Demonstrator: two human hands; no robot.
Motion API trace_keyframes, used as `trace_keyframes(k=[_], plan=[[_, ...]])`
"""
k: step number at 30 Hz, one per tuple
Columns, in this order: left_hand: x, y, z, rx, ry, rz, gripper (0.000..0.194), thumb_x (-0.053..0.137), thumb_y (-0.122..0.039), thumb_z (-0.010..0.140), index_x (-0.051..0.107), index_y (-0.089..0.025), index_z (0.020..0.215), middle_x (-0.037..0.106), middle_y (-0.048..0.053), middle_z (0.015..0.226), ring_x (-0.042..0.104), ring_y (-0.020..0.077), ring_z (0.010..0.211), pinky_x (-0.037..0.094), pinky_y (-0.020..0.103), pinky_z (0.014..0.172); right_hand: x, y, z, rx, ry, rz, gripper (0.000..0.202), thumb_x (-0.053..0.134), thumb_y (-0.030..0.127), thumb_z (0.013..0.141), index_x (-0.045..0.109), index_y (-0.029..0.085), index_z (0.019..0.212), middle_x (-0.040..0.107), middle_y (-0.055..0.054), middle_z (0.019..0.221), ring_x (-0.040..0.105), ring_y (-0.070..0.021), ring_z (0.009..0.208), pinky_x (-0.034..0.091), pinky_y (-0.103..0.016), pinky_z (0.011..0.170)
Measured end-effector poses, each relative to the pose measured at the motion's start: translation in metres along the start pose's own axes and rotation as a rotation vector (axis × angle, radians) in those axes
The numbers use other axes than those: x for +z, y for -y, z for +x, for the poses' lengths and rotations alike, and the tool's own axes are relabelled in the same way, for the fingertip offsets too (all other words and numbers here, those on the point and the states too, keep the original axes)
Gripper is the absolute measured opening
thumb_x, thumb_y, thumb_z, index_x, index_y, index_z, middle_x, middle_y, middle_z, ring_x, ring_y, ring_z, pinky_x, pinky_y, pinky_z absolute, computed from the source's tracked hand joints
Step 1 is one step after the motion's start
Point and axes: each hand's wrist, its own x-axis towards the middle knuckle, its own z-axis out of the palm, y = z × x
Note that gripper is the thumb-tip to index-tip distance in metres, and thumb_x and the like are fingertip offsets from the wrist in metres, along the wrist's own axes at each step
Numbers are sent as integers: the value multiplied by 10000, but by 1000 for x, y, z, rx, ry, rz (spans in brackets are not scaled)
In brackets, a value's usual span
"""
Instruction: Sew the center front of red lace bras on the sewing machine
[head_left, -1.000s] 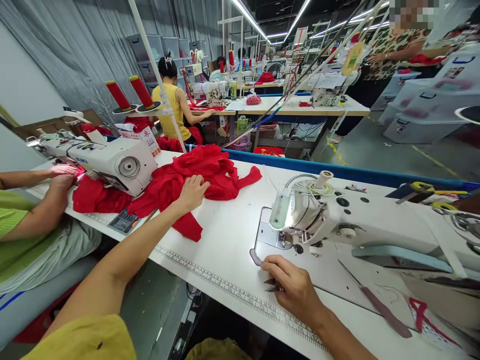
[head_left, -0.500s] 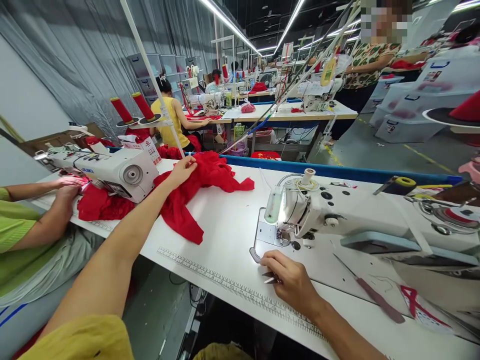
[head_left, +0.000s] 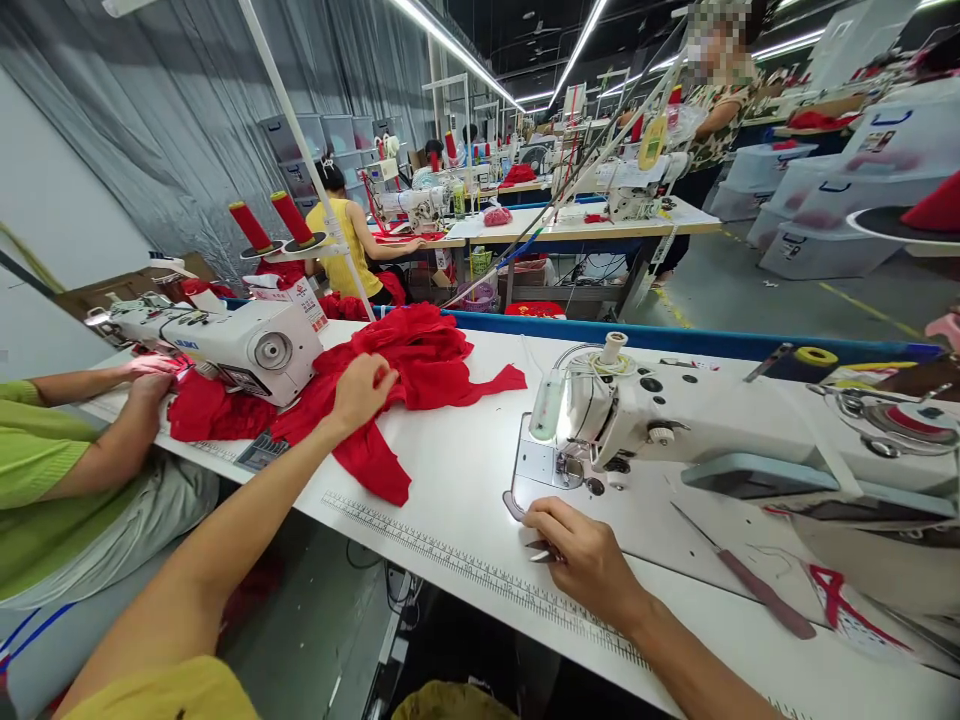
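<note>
My left hand is over a heap of red fabric on the white sewing table, its fingers closed in a pinch on the cloth; the fingertips are partly hidden. My right hand rests at the table's front, closed around small thread snips. Only the metal blades stick out from under its fingers. Just beyond this hand is the needle area of a white sewing machine, with its lit needle plate.
A co-worker's hands work red cloth at another machine on the left. Right of my right hand lie an awl-like tool with a dark handle and a red-trimmed white piece. A printed ruler runs along the front edge.
My left hand has come nearer to me across the red fabric, and the heap has shifted slightly. My right hand stays put with the snips. A standing person in the background has moved left.
</note>
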Motion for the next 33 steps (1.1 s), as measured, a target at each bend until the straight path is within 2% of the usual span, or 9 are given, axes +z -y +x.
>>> trace_keyframes(k=[4, 10, 16, 18, 20, 23, 25, 29, 33], plan=[[7, 2, -25, 45, 125, 13, 115, 679, -243, 782, 615, -212, 872, 619, 84, 979, 557, 278, 1001, 416, 389, 913, 1, 0, 1, 3, 25, -10, 431, 390, -101, 700, 594, 195, 937, 635, -20, 867, 542, -98, 654, 383, -187, 542], [-11, 12, 13, 4, 263, -73, 183, 742, -243, 746, 580, -191, 678, 578, -23, 638, 530, 153, 613, 415, 270, 633, -2, 5, 1, -7, 22, -45, 434, 380, -102, 680, 587, 197, 916, 632, -16, 852, 552, -99, 663, 391, -180, 548], [-73, -21, 54, -75, -238, -28, 127, 412, -113, 933, 529, -157, 958, 526, -23, 746, 445, 128, 671, 357, 251, 667, 2, 1, 1, -27, 5, -72, 419, 400, -90, 678, 602, 191, 913, 642, -19, 848, 573, -103, 654, 398, -187, 525], [-92, -50, 44, -31, -357, -10, 141, 419, -128, 953, 516, -142, 1055, 548, -9, 849, 447, 121, 736, 349, 253, 743, 1, 1, 1, -39, -8, -55, 450, 408, -77, 680, 611, 184, 984, 653, -33, 892, 583, -102, 649, 408, -191, 512], [-103, -88, 16, 205, -349, 73, 135, 517, -222, 944, 565, -154, 1050, 569, -22, 813, 466, 113, 698, 339, 249, 733, -6, 7, 3, -45, -44, 16, 469, 424, -54, 719, 603, 178, 1085, 656, -50, 934, 594, -105, 656, 443, -198, 523], [-105, -139, -47, 555, -233, 181, 122, 518, -291, 949, 625, -233, 950, 595, -35, 726, 533, 125, 645, 293, 246, 613, -21, 32, 13, 35, -228, 197, 369, 474, 7, 858, 586, 202, 1149, 664, -46, 921, 644, -128, 749, 487, -209, 566], [-97, -161, -84, 663, -21, 123, 159, 487, -299, 959, 636, -276, 908, 643, -37, 741, 567, 137, 639, 294, 256, 570, -29, 53, 22, 182, -344, 324, 293, 497, 77, 932, 575, 212, 1180, 681, -55, 968, 646, -120, 738, 449, -196, 504], [-69, -183, -120, 541, 589, -222, 265, 447, -407, 972, 665, -282, 887, 677, -32, 739, 555, 136, 590, 369, 255, 556, -39, 84, 33, 299, -301, 358, 459, 673, 235, 872, 523, 215, 1305, 665, -99, 1160, 639, -143, 779, 490, -230, 533], [-55, -173, -117, 366, 960, -333, 271, 607, -511, 879, 642, -281, 1019, 661, -49, 740, 535, 130, 595, 401, 231, 555, -62, 87, 16, 199, -187, 152, 382, 531, 56, 845, 599, 219, 1184, 674, -61, 974, 648, -178, 863, 551, -296, 716]])
